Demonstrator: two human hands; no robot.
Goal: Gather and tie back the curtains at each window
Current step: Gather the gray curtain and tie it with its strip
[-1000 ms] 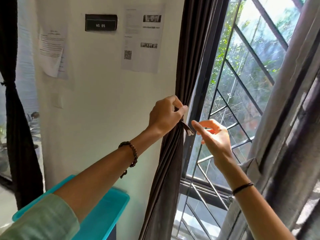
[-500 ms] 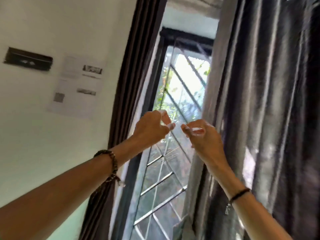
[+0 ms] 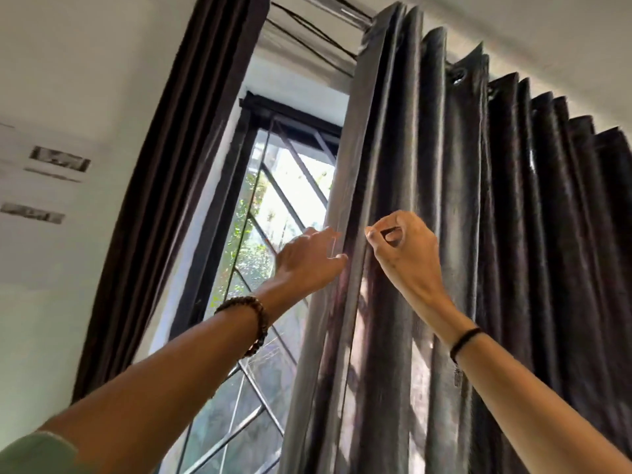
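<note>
The right curtain [image 3: 478, 206], dark grey and shiny, hangs in loose pleats from the rail and covers the right side of the window [image 3: 273, 200]. My left hand [image 3: 307, 260] reaches up to its leading edge; the edge lies between my thumb and fingers. My right hand [image 3: 405, 254] is beside it, against the front pleats, fingers curled, with thumb and forefinger tips meeting on a fold. The left curtain [image 3: 178, 159], dark brown, hangs gathered in a narrow bunch along the left window frame.
A white wall [image 3: 51, 268] with blurred paper notices lies to the left. The window has a black frame and a diagonal metal grille with greenery behind it. The curtain rail and ceiling are at the top.
The view has swung up and to the right, away from the tied left curtain. Both hands left that curtain, crossed the window opening and now meet the right curtain's edge.
</note>
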